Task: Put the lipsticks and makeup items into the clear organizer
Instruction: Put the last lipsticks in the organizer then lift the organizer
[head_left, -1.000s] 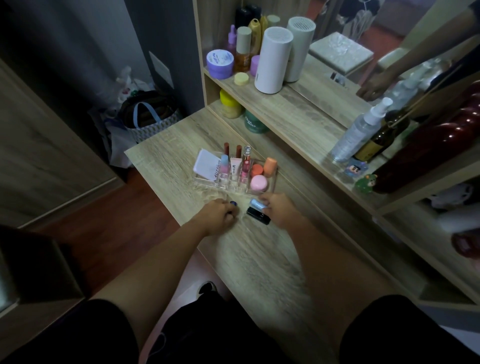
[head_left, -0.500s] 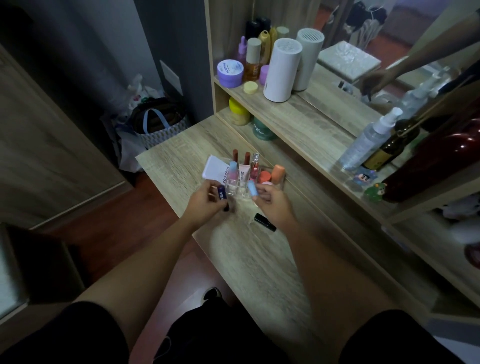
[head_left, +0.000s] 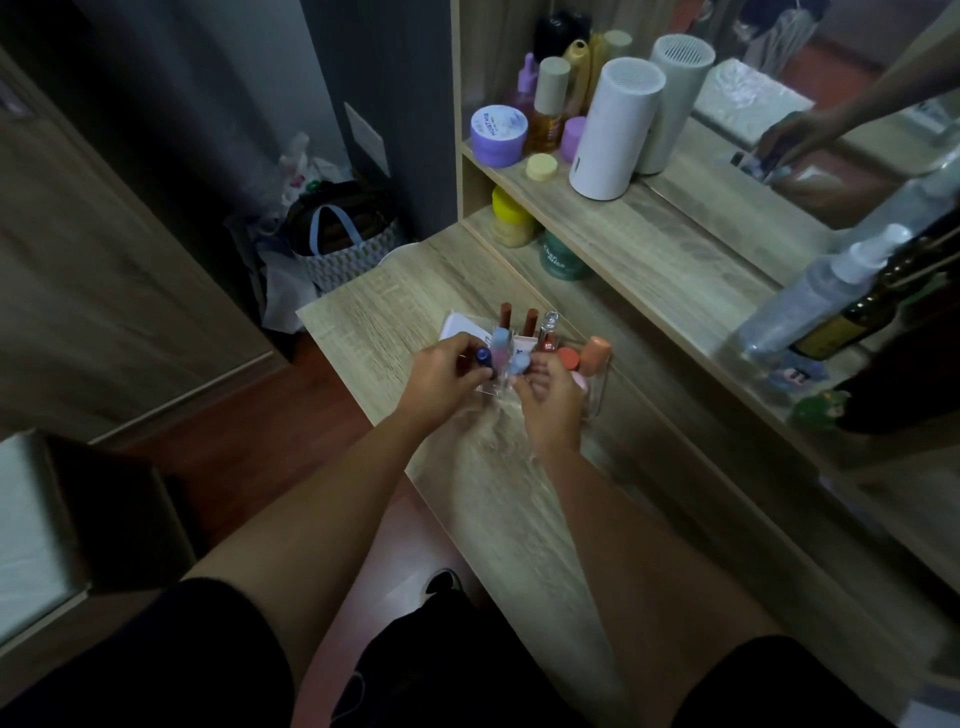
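The clear organizer (head_left: 597, 387) stands on the wooden desk (head_left: 384, 317), holding brown lipsticks (head_left: 505, 315), a clear gloss tube (head_left: 546, 332), an orange sponge (head_left: 595, 352) and a white compact (head_left: 460, 326). My left hand (head_left: 441, 379) is shut on a dark blue lipstick (head_left: 484, 358), held over the organizer's front left slots. My right hand (head_left: 548, 397) grips a light blue tube (head_left: 519, 364) at the organizer's front edge. Both hands cover the organizer's front row. The black lipstick is hidden.
A shelf (head_left: 649, 244) above the desk carries a white cylinder (head_left: 615, 127), a purple jar (head_left: 497, 134) and several bottles. A spray bottle (head_left: 815, 291) and a mirror (head_left: 831, 104) are at right. A bag (head_left: 343, 244) sits on the floor at left.
Both hands lifted off the desk and moved forward to the organizer, the left carrying the dark blue lipstick, the right the light blue tube. The black lipstick left on the desk is now out of sight.
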